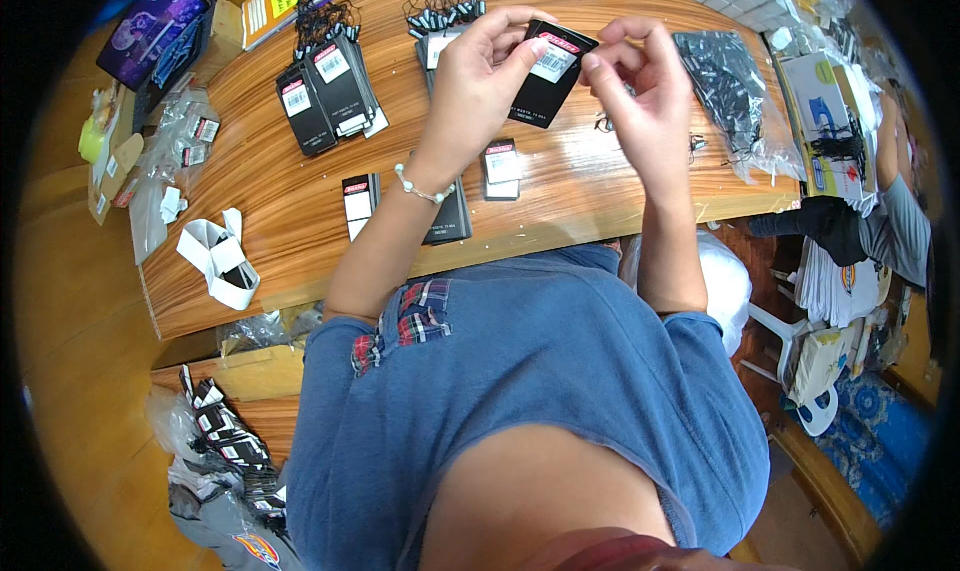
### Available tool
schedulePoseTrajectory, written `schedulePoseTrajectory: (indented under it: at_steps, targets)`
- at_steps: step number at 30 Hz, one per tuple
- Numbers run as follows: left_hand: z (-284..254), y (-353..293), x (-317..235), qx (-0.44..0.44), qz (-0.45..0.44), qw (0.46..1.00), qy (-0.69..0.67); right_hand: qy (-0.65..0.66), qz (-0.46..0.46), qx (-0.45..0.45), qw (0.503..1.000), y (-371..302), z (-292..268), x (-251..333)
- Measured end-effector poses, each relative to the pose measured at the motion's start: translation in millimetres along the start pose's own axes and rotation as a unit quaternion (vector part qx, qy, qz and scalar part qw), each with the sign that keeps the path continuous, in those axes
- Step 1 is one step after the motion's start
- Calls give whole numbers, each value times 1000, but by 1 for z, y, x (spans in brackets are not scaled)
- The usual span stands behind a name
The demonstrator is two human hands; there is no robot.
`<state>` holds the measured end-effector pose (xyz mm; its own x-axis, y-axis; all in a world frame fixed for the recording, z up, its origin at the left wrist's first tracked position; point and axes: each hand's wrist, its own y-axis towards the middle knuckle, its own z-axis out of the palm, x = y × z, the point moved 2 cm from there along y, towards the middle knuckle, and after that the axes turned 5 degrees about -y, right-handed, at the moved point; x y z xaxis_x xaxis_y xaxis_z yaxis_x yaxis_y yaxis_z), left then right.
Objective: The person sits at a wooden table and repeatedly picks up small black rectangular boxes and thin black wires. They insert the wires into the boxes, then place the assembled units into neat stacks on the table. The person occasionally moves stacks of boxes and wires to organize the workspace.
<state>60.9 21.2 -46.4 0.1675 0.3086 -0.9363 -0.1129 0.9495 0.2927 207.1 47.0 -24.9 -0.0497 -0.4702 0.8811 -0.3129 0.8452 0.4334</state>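
Observation:
My left hand [478, 76] pinches a black hang tag [535, 101] with a red-and-white top and a white barcode sticker, held above the wooden table. At the tag's upper right corner my right hand [652, 106] has its thumb and fingertips drawn together; anything between them is too small to make out. To the left lies a stack of black tags [308, 129] with looped black strings [325, 29] behind it. A second strung bunch [440, 11] is partly hidden by my left hand. Nearer me are white sticker pieces [502, 173] and more black tags [452, 221] beneath my left forearm.
A clear bag of black strings [722, 86] lies on the right of the table [560, 206]. A white strip roll [215, 261] sits near the left front edge. Far left are a screen [150, 31] and notebooks [285, 11]. Another person's arm [888, 146] shows at right.

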Motion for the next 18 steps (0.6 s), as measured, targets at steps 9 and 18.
schedulePoseTrajectory:
  at_steps: [9, 18]
  targets:
    - [3, -7, -5, -19, 102, 985, 138, -55, -35, -43, 997, 0, 10, -5]
    - [11, -11, -8, -38, 82, 989, 115, -84, -29, -36, 995, 0, 10, -3]
